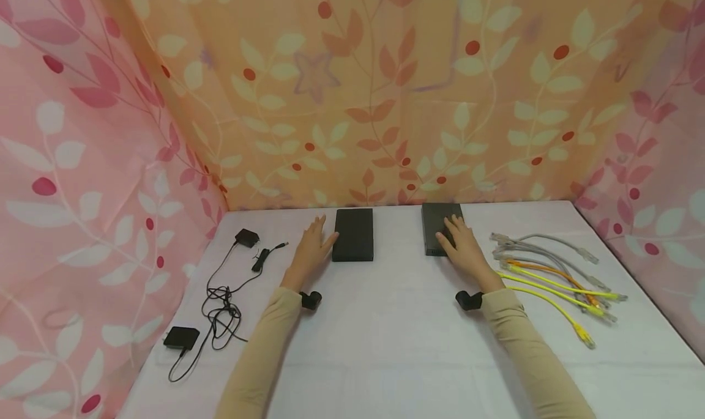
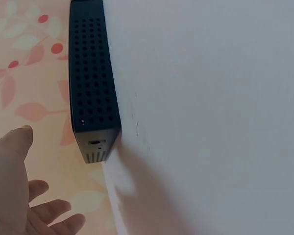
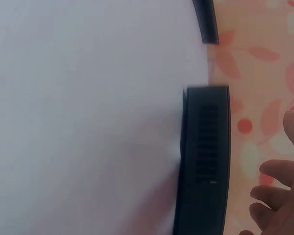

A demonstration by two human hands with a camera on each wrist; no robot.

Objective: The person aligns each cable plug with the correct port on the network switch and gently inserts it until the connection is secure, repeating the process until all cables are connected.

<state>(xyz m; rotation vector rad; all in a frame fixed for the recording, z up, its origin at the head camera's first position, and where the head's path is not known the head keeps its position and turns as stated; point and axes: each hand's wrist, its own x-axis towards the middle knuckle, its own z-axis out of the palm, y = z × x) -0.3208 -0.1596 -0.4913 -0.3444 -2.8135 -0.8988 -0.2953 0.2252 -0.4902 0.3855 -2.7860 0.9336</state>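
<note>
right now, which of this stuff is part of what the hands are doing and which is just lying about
Likely part of the job:
left box, beside the left hand
right box, nearest the right hand

Just lying about, untouched:
upper adapter
lower adapter
black cords
gray, orange and yellow cables

Lettering, brands, numbers: none that I can read from here.
Curtain: a faint purple star in outline; part of a similar figure at the top left edge; a purple line with square corners; a small V-like mark at right, whether a letter I cannot tell.
Left box: tiny marks by the slot, illegible.
Right box: one small pale mark by the slats, illegible.
Adapters: nothing readable.
Cables: nothing readable.
</note>
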